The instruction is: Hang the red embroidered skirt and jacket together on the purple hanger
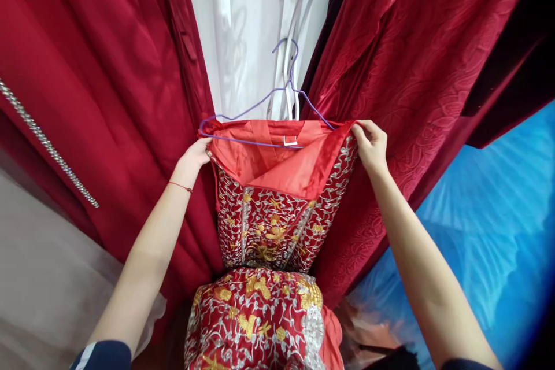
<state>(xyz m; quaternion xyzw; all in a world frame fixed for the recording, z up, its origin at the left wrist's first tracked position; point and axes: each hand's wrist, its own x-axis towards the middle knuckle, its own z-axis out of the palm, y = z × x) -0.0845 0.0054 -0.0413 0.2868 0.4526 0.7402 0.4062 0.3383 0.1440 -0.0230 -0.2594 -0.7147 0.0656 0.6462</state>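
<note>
A red embroidered skirt (273, 219) with gold and silver patterns hangs in front of me, its coral lining showing at the open waistband. My left hand (197, 153) pinches the waistband's left corner, and my right hand (371, 141) grips the right corner, so the top edge is stretched between them. A purple wire hanger (260, 101) reaches down inside the waistband; its hook stands free at the top, in front of white straps. On the inner back edge is a small white label (289, 140). The fabric below bulges toward me in a rounded fold.
Deep red garments (108, 69) hang at the left, one with a sparkling trim (50, 147). More red patterned cloth (416, 69) hangs at the right. White fabric (243, 17) is behind the hanger. Blue pleated cloth (489, 219) lies at the right, and pale sheer fabric (52, 277) at lower left.
</note>
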